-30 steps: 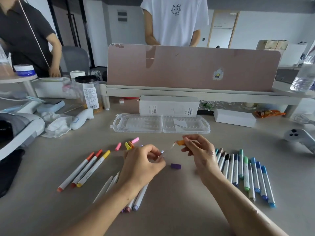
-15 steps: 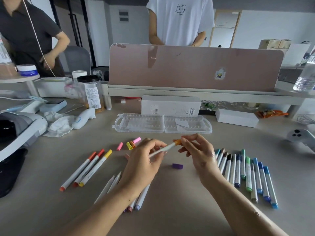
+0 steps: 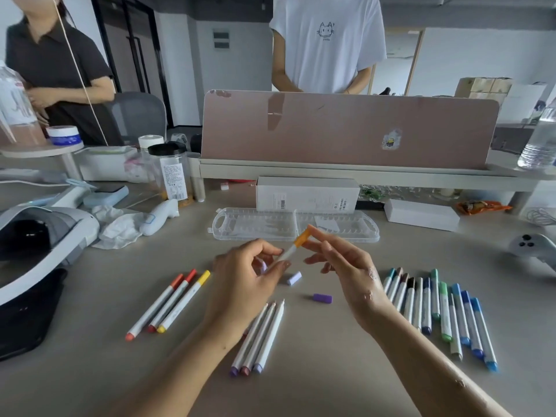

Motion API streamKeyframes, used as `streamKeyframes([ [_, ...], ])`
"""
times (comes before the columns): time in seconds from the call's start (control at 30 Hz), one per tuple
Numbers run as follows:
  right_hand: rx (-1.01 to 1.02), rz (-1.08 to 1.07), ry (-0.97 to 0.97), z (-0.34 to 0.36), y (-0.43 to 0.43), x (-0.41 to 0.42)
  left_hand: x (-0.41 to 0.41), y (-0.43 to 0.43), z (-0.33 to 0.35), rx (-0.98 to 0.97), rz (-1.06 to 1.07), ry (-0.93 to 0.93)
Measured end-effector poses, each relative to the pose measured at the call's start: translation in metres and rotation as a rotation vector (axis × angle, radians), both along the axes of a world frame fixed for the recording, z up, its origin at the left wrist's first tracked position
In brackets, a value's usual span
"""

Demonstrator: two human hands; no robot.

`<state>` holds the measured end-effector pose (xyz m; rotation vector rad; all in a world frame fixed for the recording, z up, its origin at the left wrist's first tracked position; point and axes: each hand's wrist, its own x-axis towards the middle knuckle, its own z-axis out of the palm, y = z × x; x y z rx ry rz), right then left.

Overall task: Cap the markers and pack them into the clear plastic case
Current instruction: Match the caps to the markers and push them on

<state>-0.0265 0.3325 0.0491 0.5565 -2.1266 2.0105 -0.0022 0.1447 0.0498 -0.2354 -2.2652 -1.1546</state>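
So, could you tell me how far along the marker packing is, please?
Capped: three markers on the left and the row on the right. In hand: left hand holds an orange marker, right hand pinches its cap. Remaining: three uncapped markers, two loose caps, and the open case holds none.

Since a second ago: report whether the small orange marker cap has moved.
Yes. The orange cap, held by the right hand, shifted up and leftward toward the clear plastic case, now overlapping its near edge.

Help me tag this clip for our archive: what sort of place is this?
Probably a shared office: a work desk with a pink divider panel along its back, and a gray office chair beyond it.
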Motion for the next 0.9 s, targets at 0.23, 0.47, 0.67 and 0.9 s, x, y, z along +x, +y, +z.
streamKeyframes([
  [0.23, 0.132, -0.001, 0.008, 0.0, -0.012, -0.009, 0.002, -0.064, 0.015, 0.002, 0.175, -0.124],
  [0.47, 0.118, -0.073, -0.047, -0.005, -0.028, -0.026, 0.012, -0.103, -0.012, -0.079, 0.331, -0.324],
  [0.67, 0.19, -0.021, -0.115, -0.007, -0.059, -0.044, 0.013, -0.108, -0.03, -0.218, 0.385, -0.329],
  [0.9, 0.584, -0.018, -0.007, -0.019, -0.087, -0.075, 0.005, -0.116, -0.042, -0.33, 0.419, -0.372],
])
